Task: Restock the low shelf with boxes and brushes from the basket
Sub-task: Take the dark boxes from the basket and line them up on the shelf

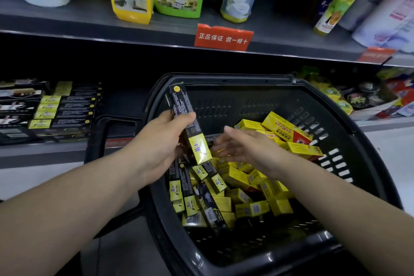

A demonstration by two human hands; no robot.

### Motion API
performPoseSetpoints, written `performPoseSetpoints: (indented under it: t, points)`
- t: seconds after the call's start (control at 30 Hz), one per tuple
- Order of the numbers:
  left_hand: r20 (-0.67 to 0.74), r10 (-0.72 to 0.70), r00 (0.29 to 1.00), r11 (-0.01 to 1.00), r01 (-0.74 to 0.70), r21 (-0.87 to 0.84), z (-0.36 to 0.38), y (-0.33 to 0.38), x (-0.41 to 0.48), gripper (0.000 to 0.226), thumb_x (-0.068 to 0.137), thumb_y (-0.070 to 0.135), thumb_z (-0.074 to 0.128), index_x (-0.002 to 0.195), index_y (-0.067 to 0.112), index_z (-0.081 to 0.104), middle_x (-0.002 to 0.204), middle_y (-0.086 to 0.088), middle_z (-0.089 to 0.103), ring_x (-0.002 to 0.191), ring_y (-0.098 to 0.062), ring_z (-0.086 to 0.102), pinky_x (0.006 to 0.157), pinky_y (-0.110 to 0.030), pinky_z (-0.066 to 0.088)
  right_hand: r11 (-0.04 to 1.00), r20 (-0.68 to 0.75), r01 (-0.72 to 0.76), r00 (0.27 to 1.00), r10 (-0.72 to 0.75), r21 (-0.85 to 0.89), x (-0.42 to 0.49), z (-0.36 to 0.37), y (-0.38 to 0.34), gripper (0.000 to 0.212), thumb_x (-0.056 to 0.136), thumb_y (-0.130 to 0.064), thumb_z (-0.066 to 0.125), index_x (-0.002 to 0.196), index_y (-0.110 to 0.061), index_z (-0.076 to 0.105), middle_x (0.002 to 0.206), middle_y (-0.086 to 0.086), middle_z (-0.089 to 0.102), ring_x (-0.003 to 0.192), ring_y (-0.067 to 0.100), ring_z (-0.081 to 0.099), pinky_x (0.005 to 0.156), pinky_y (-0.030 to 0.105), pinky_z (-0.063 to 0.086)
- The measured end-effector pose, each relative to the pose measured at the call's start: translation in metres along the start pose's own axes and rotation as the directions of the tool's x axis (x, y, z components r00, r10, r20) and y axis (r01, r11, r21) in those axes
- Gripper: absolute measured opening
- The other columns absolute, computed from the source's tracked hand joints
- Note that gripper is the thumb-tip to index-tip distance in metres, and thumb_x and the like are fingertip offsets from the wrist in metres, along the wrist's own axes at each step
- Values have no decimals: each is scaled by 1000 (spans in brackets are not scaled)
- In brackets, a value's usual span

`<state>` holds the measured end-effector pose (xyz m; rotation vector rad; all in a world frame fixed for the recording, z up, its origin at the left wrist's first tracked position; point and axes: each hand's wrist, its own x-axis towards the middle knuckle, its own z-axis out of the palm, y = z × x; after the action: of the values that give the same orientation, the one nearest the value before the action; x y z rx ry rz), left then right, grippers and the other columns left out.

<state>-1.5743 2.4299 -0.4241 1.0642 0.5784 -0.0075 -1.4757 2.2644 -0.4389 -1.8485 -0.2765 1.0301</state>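
Left hand (164, 141) at frame centre, fingers clamped on a long black-and-yellow box (190, 125) above the basket (349, 132). Right hand (244, 148) fingers spread apart over loose boxes (230, 188). Low shelf (67, 148) at left, partly stocked.

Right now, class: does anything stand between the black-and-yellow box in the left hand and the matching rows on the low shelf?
Nothing visible does. The left hand holds the box above the basket rim; the stacked rows lie open leftward.

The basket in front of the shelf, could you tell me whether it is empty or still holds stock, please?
Still stocked. The basket holds a loose heap of yellow boxes and black-and-yellow boxes; its near floor is bare.
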Motion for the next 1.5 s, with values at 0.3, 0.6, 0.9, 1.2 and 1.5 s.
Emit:
performPoseSetpoints:
  t: [0.3,0.6,0.9,1.2,1.5]
  points:
    - [210,-134,968,983,103,152,-15,6,-5,17,90,28,56,98,20,68,67,5,70,61,-8,65,67,-30,57,229,-19,-58,985,171,-972,61,29,86,61,92,-33,53,138,-3,27,134,20,48,115,32,54,74,32,44]
    - [113,-149,982,980,132,152,-13,4,0,22,93,24,55,112,13,57,98,-7,71,87,-21,70,81,-40,56,786,-258,-227,962,89,-575,37,23,20,25,87,-32,60,74,-11,56,70,4,56,66,19,55,53,24,37]
    - [59,-53,997,990,45,131,-11,10,-2,30,86,21,63,115,14,57,100,-6,73,91,-20,70,76,-33,57,807,-87,427,861,-500,-409,-15,53,-21,37,87,-28,62,122,-37,54,82,-8,50,65,9,48,63,19,43]
    - [45,-81,996,971,69,227,-26,19,-10,30,74,20,74,102,18,62,93,-4,74,91,-22,69,90,-43,52,497,-191,-57,956,-224,-866,74,-11,20,41,90,-22,57,130,-15,50,129,6,48,119,23,48,96,28,41]
    - [129,-179,975,934,127,335,-42,24,-21,82,45,43,83,118,14,59,108,-5,70,108,-27,62,100,-50,43,-160,-224,-268,943,-246,-950,114,-10,77,36,95,-16,35,126,-13,53,132,12,46,127,33,38,104,43,29]
